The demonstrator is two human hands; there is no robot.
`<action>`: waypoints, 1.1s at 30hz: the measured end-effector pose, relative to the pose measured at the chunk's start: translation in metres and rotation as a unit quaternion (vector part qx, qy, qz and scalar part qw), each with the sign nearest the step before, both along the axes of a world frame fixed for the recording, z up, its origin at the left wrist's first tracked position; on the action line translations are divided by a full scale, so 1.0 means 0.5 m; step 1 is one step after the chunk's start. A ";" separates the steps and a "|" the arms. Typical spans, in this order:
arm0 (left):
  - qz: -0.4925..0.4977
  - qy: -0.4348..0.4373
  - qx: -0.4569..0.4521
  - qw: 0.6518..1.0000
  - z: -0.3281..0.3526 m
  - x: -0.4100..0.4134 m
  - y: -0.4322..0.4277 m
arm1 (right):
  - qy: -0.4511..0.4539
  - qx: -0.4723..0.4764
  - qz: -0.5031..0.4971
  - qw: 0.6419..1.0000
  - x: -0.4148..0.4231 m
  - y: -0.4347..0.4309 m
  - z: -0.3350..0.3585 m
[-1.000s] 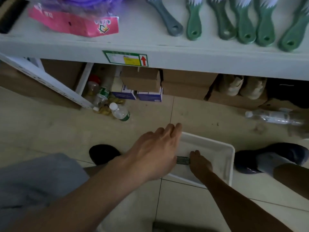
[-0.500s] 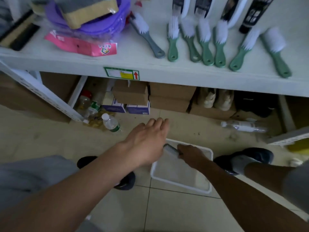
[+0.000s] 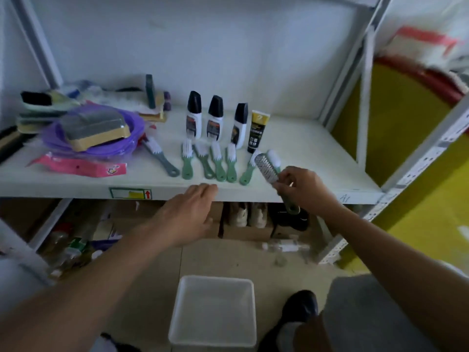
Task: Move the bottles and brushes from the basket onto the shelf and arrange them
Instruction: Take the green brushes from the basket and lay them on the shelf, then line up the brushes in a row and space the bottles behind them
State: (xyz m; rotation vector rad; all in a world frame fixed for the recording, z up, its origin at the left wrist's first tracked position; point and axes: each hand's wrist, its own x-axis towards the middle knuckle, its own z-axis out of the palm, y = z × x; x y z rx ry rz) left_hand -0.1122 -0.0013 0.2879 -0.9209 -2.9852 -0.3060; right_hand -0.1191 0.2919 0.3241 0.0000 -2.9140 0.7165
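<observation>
My right hand [image 3: 303, 189] grips a grey-handled brush [image 3: 266, 167] by the handle, bristle head tilted up-left over the front right of the white shelf [image 3: 317, 158]. My left hand [image 3: 189, 213] hovers flat with fingers apart just below the shelf's front edge, holding nothing. On the shelf lies a row of several green-handled brushes [image 3: 215, 161] and one grey brush [image 3: 160, 158]. Behind them stand three white bottles with black caps [image 3: 214, 119] and a black-and-yellow tube [image 3: 257, 132]. The white basket [image 3: 213, 311] sits on the floor below and looks empty.
Purple plastic bowls with a sponge pack [image 3: 91, 130] and a pink package [image 3: 81, 167] fill the shelf's left side. Cardboard boxes and shoes [image 3: 247, 215] sit under the shelf, plastic bottles [image 3: 284, 247] lie on the floor. A shelf upright [image 3: 365, 102] stands at right. My dark shoe [image 3: 302, 304] is beside the basket.
My right hand has lifted the grey brush out of the basket up to the shelf's front right. My left hand rose from the basket's rim to the shelf edge. The view tilted upward.
</observation>
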 end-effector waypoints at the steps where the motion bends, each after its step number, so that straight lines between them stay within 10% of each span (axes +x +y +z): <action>1: 0.005 0.005 0.012 1.000 0.007 -0.005 0.001 | 0.008 -0.007 -0.026 1.000 -0.027 0.025 0.014; 22: 0.092 0.078 0.110 0.987 0.071 -0.240 -0.040 | -0.221 0.064 -0.074 0.970 -0.349 0.125 0.009; 33: 0.174 -0.059 0.007 0.983 0.049 -0.195 -0.128 | -0.123 0.118 -0.085 0.982 -0.351 0.112 0.022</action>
